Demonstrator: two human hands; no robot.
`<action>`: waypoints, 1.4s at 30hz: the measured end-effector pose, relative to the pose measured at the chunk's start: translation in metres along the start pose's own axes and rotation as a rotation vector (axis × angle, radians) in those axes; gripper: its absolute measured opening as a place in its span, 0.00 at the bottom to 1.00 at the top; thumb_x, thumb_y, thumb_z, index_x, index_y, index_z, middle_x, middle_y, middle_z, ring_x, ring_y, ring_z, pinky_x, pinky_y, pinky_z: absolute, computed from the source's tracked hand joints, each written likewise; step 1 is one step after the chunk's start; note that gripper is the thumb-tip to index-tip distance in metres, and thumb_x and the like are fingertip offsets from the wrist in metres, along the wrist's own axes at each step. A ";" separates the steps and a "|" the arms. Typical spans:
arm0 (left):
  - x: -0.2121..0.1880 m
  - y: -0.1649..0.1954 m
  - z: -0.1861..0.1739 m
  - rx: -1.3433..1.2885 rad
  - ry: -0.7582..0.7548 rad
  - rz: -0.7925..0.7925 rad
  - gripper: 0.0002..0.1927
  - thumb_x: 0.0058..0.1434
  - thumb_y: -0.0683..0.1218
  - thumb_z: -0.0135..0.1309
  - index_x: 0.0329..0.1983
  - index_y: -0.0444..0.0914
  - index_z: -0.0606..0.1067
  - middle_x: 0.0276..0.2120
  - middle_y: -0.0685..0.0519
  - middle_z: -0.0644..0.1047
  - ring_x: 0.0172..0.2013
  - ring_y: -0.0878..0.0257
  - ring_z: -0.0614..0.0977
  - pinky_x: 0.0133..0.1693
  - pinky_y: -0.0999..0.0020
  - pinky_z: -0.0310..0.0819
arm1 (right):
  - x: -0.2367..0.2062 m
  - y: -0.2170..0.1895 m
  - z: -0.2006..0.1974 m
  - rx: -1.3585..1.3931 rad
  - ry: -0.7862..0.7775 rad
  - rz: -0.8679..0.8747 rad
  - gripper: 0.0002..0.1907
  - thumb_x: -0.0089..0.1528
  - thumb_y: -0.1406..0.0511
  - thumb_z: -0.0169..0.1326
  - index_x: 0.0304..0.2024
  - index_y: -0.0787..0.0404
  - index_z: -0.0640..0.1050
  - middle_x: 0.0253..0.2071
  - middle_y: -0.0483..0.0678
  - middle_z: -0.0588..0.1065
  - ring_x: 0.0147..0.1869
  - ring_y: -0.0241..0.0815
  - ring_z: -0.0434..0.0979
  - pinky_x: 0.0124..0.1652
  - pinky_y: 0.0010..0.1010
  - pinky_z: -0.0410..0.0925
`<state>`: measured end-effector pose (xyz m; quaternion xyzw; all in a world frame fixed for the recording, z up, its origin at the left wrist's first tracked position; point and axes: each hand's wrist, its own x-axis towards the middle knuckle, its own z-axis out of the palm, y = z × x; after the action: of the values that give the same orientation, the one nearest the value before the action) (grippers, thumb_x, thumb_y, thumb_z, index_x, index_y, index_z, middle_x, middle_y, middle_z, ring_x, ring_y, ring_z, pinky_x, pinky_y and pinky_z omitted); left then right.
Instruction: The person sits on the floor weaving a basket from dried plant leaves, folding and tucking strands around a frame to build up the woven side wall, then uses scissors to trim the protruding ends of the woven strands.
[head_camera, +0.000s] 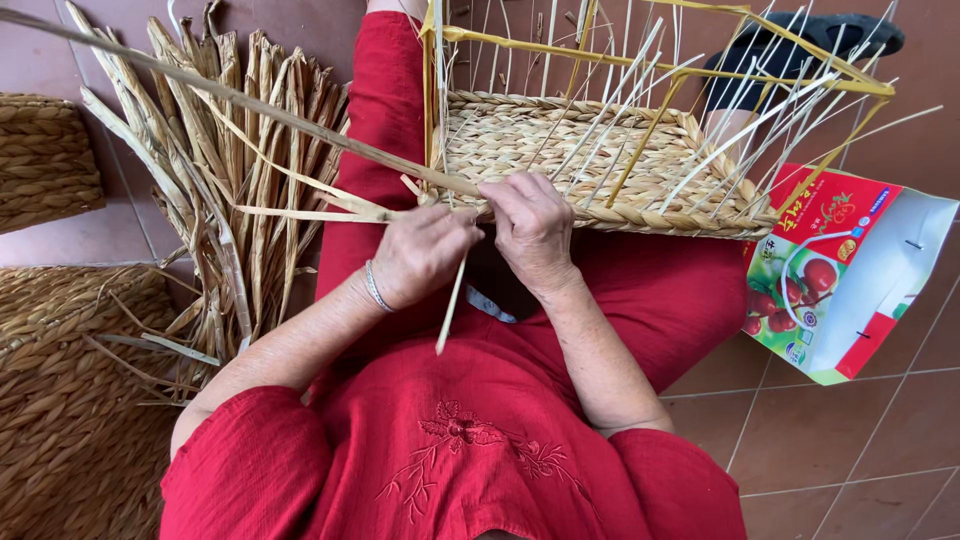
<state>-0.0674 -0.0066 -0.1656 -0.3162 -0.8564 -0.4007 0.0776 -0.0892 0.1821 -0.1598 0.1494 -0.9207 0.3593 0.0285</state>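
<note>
We are holding a half-made straw basket (590, 165) on our lap, near the middle. Our left hand (420, 255) is pinching a long dry reed (240, 100). Our right hand (533, 228) is pressing closed fingers on the basket's near edge. More reeds (240, 190) are lying to the left.

Tan woven basket (560, 150); yellow frame (640, 62); red embroidered clothing (470, 440).
</note>
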 end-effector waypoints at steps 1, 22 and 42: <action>0.004 -0.004 -0.004 -0.027 -0.015 -0.040 0.09 0.60 0.39 0.63 0.42 0.38 0.75 0.42 0.52 0.79 0.41 0.55 0.81 0.41 0.60 0.77 | 0.003 0.001 -0.002 0.001 -0.044 -0.016 0.09 0.58 0.75 0.61 0.40 0.60 0.82 0.34 0.47 0.76 0.40 0.48 0.77 0.39 0.39 0.71; 0.006 -0.025 0.021 0.151 -0.413 -0.542 0.10 0.66 0.50 0.60 0.35 0.38 0.80 0.27 0.44 0.80 0.31 0.46 0.83 0.34 0.52 0.77 | -0.010 0.009 0.002 0.084 -0.009 0.053 0.09 0.62 0.76 0.57 0.42 0.62 0.73 0.38 0.51 0.75 0.43 0.52 0.77 0.43 0.43 0.70; 0.028 -0.035 0.040 0.041 -0.355 -0.551 0.07 0.63 0.45 0.59 0.38 0.37 0.81 0.30 0.41 0.81 0.35 0.45 0.83 0.36 0.51 0.78 | -0.014 0.010 -0.003 0.145 0.019 0.193 0.08 0.61 0.75 0.58 0.42 0.62 0.77 0.36 0.49 0.77 0.38 0.47 0.79 0.39 0.39 0.71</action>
<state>-0.1056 0.0194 -0.2040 -0.1359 -0.9177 -0.3281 -0.1781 -0.0785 0.1948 -0.1661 0.0582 -0.9022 0.4273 -0.0086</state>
